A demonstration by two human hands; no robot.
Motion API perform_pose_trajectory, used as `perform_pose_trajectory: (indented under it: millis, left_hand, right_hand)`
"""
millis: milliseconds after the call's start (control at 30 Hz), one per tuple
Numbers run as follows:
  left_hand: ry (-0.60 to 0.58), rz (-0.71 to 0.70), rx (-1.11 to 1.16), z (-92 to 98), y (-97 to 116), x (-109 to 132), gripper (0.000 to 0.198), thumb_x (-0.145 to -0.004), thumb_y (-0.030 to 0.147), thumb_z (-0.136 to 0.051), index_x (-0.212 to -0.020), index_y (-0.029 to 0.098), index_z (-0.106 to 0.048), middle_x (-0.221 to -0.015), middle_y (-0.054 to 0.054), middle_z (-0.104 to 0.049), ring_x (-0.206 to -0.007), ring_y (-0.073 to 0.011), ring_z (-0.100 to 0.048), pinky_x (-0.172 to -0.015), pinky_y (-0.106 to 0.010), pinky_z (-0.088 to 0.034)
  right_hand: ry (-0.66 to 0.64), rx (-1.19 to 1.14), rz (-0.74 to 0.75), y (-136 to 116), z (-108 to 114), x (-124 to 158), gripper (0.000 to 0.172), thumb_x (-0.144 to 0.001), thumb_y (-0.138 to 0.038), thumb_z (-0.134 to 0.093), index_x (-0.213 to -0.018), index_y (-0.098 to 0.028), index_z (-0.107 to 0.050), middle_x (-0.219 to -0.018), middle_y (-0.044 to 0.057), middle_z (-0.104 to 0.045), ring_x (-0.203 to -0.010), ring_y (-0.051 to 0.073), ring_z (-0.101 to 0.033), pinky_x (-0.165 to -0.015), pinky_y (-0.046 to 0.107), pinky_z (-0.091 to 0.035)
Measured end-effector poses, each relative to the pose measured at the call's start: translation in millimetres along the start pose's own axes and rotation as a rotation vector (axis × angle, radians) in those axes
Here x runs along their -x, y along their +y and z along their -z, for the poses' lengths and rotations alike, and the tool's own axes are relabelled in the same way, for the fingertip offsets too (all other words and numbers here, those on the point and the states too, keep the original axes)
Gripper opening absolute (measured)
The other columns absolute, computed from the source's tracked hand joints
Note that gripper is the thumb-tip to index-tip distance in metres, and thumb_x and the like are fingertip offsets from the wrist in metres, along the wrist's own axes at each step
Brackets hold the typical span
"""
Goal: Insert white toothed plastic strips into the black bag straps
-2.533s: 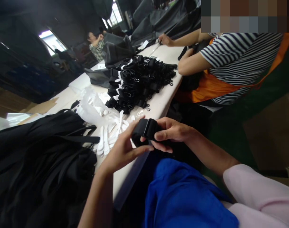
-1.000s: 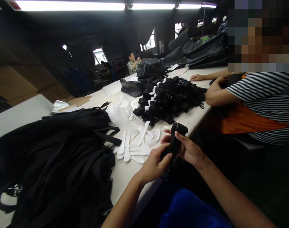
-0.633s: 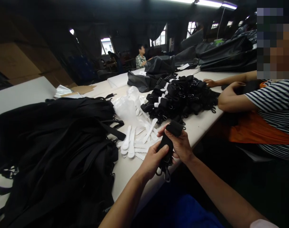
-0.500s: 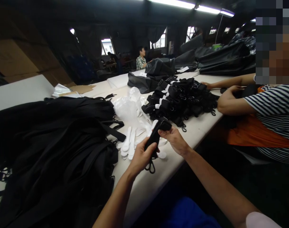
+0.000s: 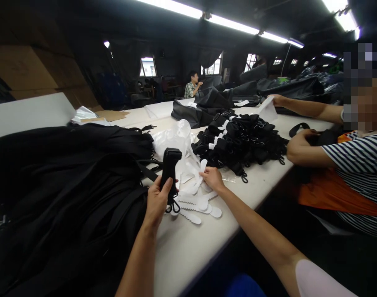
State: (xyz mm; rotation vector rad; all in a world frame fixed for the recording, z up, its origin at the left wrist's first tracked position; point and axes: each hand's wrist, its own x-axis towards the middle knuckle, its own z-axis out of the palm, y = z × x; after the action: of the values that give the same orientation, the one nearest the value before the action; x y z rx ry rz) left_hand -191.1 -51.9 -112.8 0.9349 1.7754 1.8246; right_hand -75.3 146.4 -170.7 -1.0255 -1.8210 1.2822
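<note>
While the left hand [image 5: 157, 198] holds a folded black strap [image 5: 169, 165] up over the table [image 5: 188, 255], fingers wrapped firmly round its lower part and the clip [image 5: 175, 205] dangling below, the right hand [image 5: 213, 178] is in among the loose white strips [image 5: 191, 216]! Its thumb and fingers come nearly together at one upstanding white strip [image 5: 203, 165]; whether they really have hold of it, I can't tell. No white band shows around the held strap, so this one looks folded but unbanded. Over to the right, a pile of folded straps [image 5: 253, 140] looks well stocked, several wearing white bands [image 5: 212, 146]; how many, the tangle hides. And on the left? A big heap of black straps [image 5: 83, 177], apparently unfolded, so by my reckoning plenty remains, with a good scatter of strips waiting beside it.
</note>
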Motion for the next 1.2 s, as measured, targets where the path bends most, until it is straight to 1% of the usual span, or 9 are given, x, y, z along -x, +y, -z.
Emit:
perform_pose_trajectory:
  millis: [100,367,533,700,767,833,933,1067,1200]
  left_hand:
    - [-0.083,0.018,0.01,0.2,5,2,0.037,-0.087,0.051,-0.061,-0.096,0.016,-0.066,-0.065,-0.001,-0.064,-0.057,-0.0104,-0.054,-0.051,-0.017,-0.039]
    - [-0.054,0.087,0.15,4.9,8,4,0.036,-0.089,0.048,-0.06,-0.103,0.015,-0.062,-0.072,-0.003,-0.066,-0.056,-0.0099,-0.055,-0.05,-0.018,-0.04]
    - [-0.131,0.097,0.197,2.3,11,3,0.056,-0.088,0.04,-0.064,-0.138,0.022,-0.045,-0.096,-0.007,-0.067,-0.064,-0.0127,-0.063,-0.056,-0.022,-0.048]
    - [-0.354,0.267,0.178,-6.5,4,9,0.093,-0.085,0.036,-0.07,-0.154,0.026,-0.009,-0.092,-0.007,-0.069,-0.066,-0.0175,-0.067,-0.06,-0.027,-0.052]
    - [-0.385,0.31,0.176,-12.1,-2,11,0.09,-0.084,0.037,-0.071,-0.153,0.022,-0.016,-0.091,-0.008,-0.07,-0.065,-0.0173,-0.067,-0.06,-0.027,-0.052]
    - [-0.393,0.325,0.167,-17.0,-6,12,0.071,-0.085,0.039,-0.069,-0.144,0.015,-0.038,-0.09,-0.01,-0.07,-0.064,-0.0166,-0.066,-0.059,-0.026,-0.052]
    - [-0.365,0.334,0.172,-20.5,-8,11,0.042,-0.087,0.041,-0.066,-0.114,0.009,-0.064,-0.087,-0.011,-0.07,-0.061,-0.0152,-0.065,-0.056,-0.024,-0.051]
    - [-0.187,0.277,0.128,-18.7,-9,9,0.035,-0.086,0.042,-0.066,-0.1,0.01,-0.068,-0.084,-0.01,-0.07,-0.057,-0.0137,-0.063,-0.05,-0.022,-0.048]
    - [-0.039,0.22,0.037,-14.8,-10,6,0.038,-0.084,0.046,-0.067,-0.095,0.01,-0.068,-0.074,-0.008,-0.069,-0.056,-0.0143,-0.063,-0.05,-0.022,-0.048]
  right_hand:
    - [-0.022,-0.127,0.109,-16,3,-6,0.027,-0.074,-0.041,-0.072,-0.066,-0.017,-0.064,-0.059,0.0,-0.06,-0.057,0.013,-0.052,-0.054,0.024,-0.034]
    - [-0.406,-0.492,0.11,-51,-11,-24,0.045,-0.069,-0.054,-0.077,-0.083,-0.012,-0.069,-0.081,0.009,-0.071,-0.055,0.009,-0.055,-0.046,0.02,-0.037]
    - [-0.533,-0.672,0.014,-42,-17,-10,0.039,-0.075,-0.049,-0.076,-0.084,-0.014,-0.061,-0.092,0.01,-0.073,-0.046,0.006,-0.055,-0.036,0.016,-0.032]
    - [-0.754,-0.722,-0.02,-40,-11,7,0.031,-0.077,-0.042,-0.073,-0.076,-0.016,-0.055,-0.049,-0.004,-0.056,-0.034,0.008,-0.045,-0.031,0.017,-0.028]
    - [-0.794,-0.632,0.005,-40,-10,12,0.022,-0.075,-0.033,-0.072,-0.072,-0.016,-0.058,-0.045,-0.005,-0.051,-0.035,0.007,-0.043,-0.033,0.018,-0.029]
    - [-0.825,-0.549,0.03,-41,-10,15,0.012,-0.073,-0.022,-0.068,-0.082,-0.015,-0.064,-0.051,-0.004,-0.056,-0.038,0.008,-0.045,-0.035,0.018,-0.031]
    - [-0.879,-0.487,0.061,-42,-10,18,0.025,-0.071,-0.014,-0.062,-0.095,-0.014,-0.067,-0.058,-0.002,-0.061,-0.045,0.01,-0.052,-0.041,0.019,-0.036]
    - [-0.953,-0.481,0.185,-48,-7,18,0.012,-0.08,-0.021,-0.064,-0.088,-0.012,-0.067,-0.066,0.0,-0.06,-0.059,0.011,-0.054,-0.05,0.02,-0.039]
    - [-0.842,-0.428,0.224,-49,-9,19,0.018,-0.084,-0.031,-0.068,-0.083,-0.013,-0.069,-0.073,0.003,-0.063,-0.065,0.011,-0.055,-0.053,0.021,-0.041]
